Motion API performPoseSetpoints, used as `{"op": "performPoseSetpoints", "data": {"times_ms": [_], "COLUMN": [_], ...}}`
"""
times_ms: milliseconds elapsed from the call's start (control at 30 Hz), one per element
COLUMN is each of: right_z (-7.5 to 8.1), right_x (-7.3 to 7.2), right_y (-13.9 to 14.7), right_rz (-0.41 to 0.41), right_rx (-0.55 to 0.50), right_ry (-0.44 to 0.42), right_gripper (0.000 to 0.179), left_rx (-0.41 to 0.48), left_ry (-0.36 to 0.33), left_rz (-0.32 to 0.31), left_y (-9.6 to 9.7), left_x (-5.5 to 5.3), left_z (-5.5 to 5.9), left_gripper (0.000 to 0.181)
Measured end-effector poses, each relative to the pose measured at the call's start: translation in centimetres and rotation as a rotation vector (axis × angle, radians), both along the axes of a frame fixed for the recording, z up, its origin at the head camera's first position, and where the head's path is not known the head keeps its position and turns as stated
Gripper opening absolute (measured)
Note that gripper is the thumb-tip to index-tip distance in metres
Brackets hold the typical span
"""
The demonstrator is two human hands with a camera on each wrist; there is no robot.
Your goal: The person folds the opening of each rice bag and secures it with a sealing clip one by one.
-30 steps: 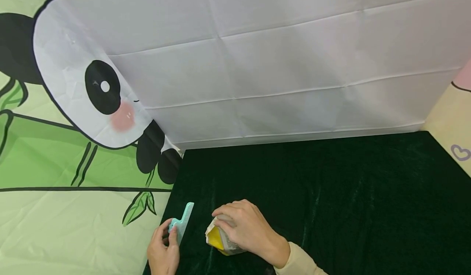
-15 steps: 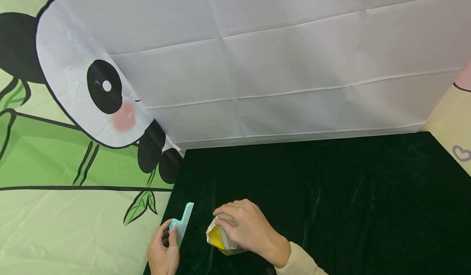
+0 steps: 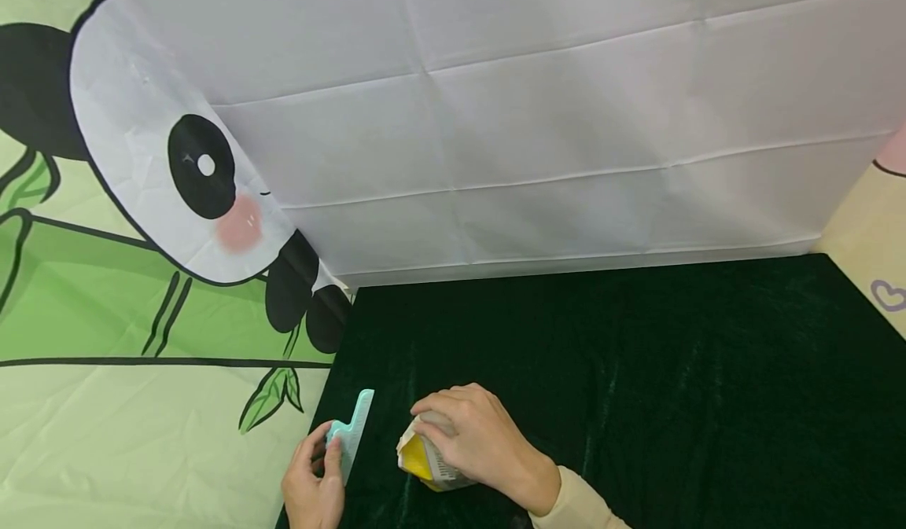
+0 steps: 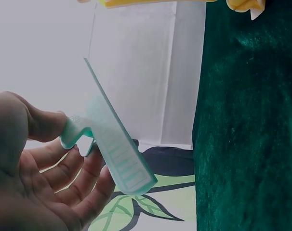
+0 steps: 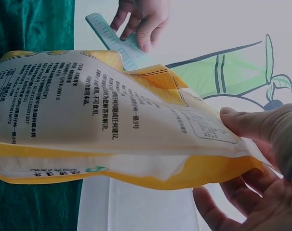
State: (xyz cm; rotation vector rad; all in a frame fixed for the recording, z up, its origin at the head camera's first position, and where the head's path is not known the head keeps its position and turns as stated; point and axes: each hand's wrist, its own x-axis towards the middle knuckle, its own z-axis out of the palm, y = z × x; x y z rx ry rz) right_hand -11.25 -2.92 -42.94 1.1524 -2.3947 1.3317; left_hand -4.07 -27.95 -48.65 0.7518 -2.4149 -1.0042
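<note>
Near the left edge of the table, my left hand [image 3: 314, 482] pinches a light teal bag clip [image 3: 359, 415] by its small handle. In the left wrist view the clip's long bar [image 4: 122, 154] slants past the curled fingers, and nothing lies in it. My right hand [image 3: 488, 442] grips the upper end of a white and yellow food bag [image 3: 416, 460], thumb on one side and fingers on the other. Printed text covers the bag's pale face [image 5: 112, 115] in the right wrist view. Clip and bag are apart. My right palm hides part of the bag in the head view.
A dark green velvet cloth [image 3: 637, 372] covers the table. Behind it hangs a creased white sheet [image 3: 552, 136]. To the left is a green cloth with a panda print [image 3: 127, 183], and to the right a cream panel [image 3: 863, 238] with a heart.
</note>
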Motion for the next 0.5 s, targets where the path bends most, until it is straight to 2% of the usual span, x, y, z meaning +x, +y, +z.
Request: {"op": "performPoseSetpoints", "data": {"times_ms": [167, 367, 500], "right_z": [-0.08, -0.07, -0.1], "right_x": [0.0, 0.04, 0.08], "right_y": [0.02, 0.12, 0.09], "right_rz": [0.001, -0.016, -0.04], "right_rx": [0.002, 0.044, 0.033], "right_ry": [-0.003, -0.05, -0.064], "right_gripper": [0.015, 0.021, 0.021], "left_rx": [0.01, 0.03, 0.049], "left_ry": [-0.009, -0.025, -0.027], "left_rz": [-0.006, -0.021, -0.029], "left_y": [-0.01, 0.02, 0.16], "left_x": [0.11, 0.17, 0.25], "left_z": [-0.08, -0.01, 0.2], "left_gripper": [0.029, 0.029, 0.03]}}
